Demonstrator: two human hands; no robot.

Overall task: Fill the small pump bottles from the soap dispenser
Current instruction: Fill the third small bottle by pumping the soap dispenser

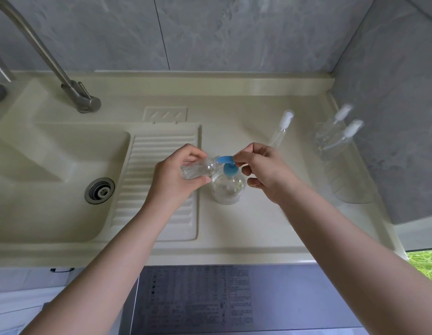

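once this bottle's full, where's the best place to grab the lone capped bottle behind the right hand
Take the lone capped bottle by its clear body, just under the white cap, coming from the front right with the right hand. It stands alone on the counter, open on both sides, and the body looks wider than the narrow cap, so probably steadier to pinch.

I am seeing open counter lying in front of the dispenser, with room to pass. Behind it, a pump is lying across the way. Two bottles are crowding the right wall. The faucet is arching over the sink at left.
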